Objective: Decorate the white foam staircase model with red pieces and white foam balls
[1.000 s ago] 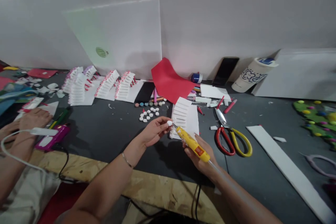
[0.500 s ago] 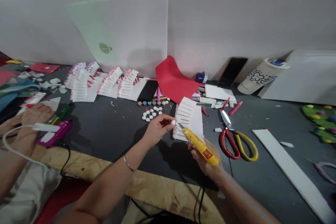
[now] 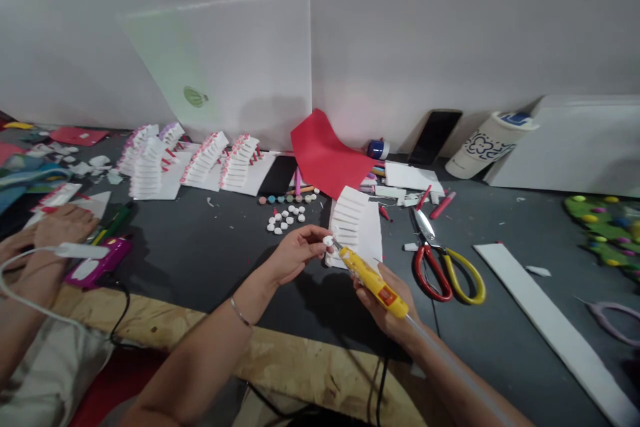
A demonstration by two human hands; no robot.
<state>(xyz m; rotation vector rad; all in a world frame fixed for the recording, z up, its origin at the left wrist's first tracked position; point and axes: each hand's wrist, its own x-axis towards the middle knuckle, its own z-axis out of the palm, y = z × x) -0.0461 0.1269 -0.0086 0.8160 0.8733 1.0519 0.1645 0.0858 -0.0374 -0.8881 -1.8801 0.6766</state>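
Observation:
My left hand [image 3: 295, 255] pinches a small white foam disc [image 3: 327, 240] between thumb and fingertips, above the dark table. My right hand [image 3: 387, 300] grips a yellow glue gun [image 3: 371, 273], whose metal tip touches the disc. Just behind them lies a white slotted foam sheet [image 3: 356, 223]. A cluster of white foam discs [image 3: 286, 217] lies on the table beyond my left hand.
Red-and-yellow scissors [image 3: 440, 257] lie to the right, near a long white foam strip [image 3: 545, 320]. Red paper [image 3: 325, 153], a phone [image 3: 434, 137] and a cup [image 3: 487, 143] lean at the white wall. Another person's hands [image 3: 55, 230] rest by a pink tool [image 3: 100, 263] at left.
The glue gun's tip has come back against the disc after a short gap. The hands have barely moved; the view shifted slightly.

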